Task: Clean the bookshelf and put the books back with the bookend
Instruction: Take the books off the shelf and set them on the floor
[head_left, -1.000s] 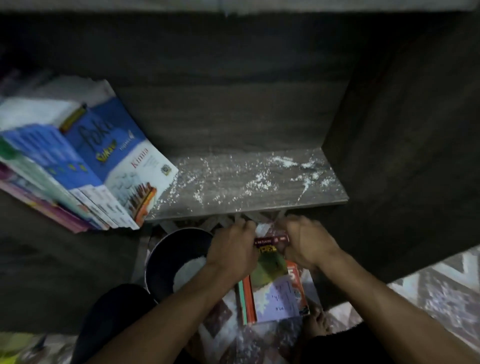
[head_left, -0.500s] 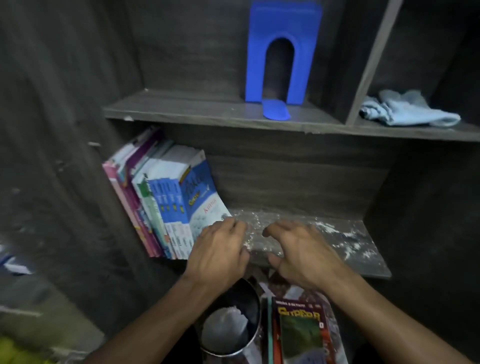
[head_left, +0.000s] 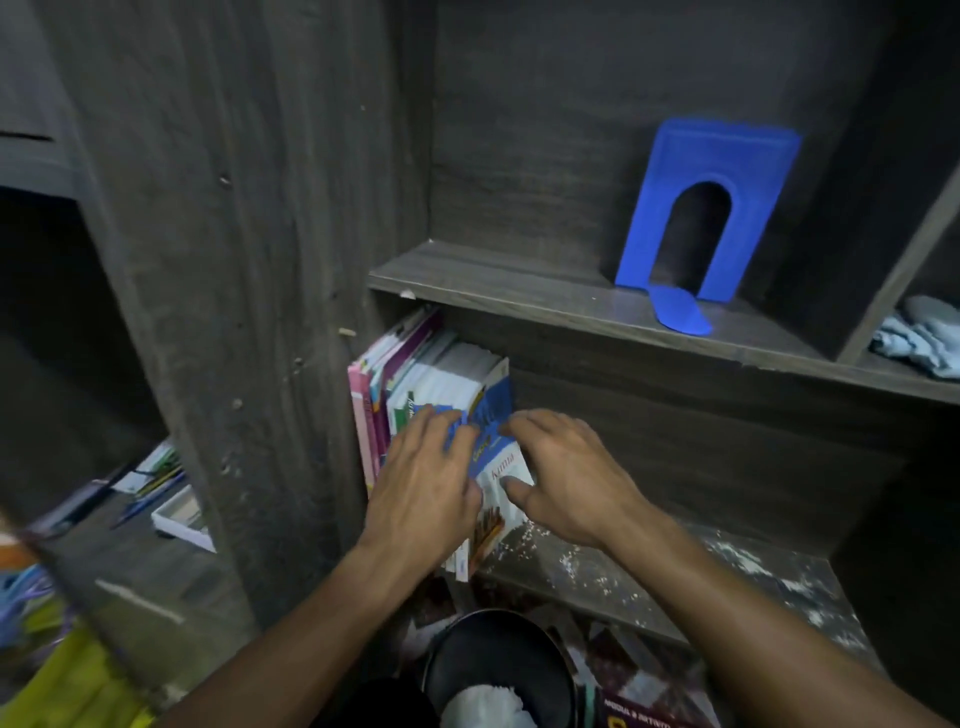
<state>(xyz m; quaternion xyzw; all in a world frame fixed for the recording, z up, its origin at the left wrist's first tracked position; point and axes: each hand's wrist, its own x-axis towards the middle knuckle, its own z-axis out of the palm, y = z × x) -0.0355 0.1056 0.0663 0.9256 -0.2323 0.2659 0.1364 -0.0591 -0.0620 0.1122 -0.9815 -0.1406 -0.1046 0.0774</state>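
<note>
Half a second ago your hands hovered at the near edge of the lower shelf (head_left: 649, 582); now both are on the books (head_left: 447, 384). Your left hand (head_left: 423, 488) lies spread over the near spines and cover, fingers apart, flat rather than clamped. Your right hand (head_left: 566, 473) presses open-fingered on the right face of the outermost book, thumb on the cover; neither hand has closed round anything that you can see. One second ago both hands were low, on a book on the floor; that book (head_left: 644, 714) now shows only as a corner at the near edge of the view. Reading: you are onto the next batch, probably about to lift these out so the shelf can be wiped. White crumbs are scattered over the shelf to the right of the stack, so cleaning is not done. The stack leans right from the left wall (head_left: 291, 312), with the upper shelf (head_left: 519, 291) close above its top, so little headroom; pull toward you, not up. Right of the stack is open. A dark bin (head_left: 498, 654) sits just near and below the shelf lip; mind it on the way out. The bookend (head_left: 706, 208) stands upright on the upper shelf, well apart; a pale cloth (head_left: 919, 338) lies in the far-right compartment.
</note>
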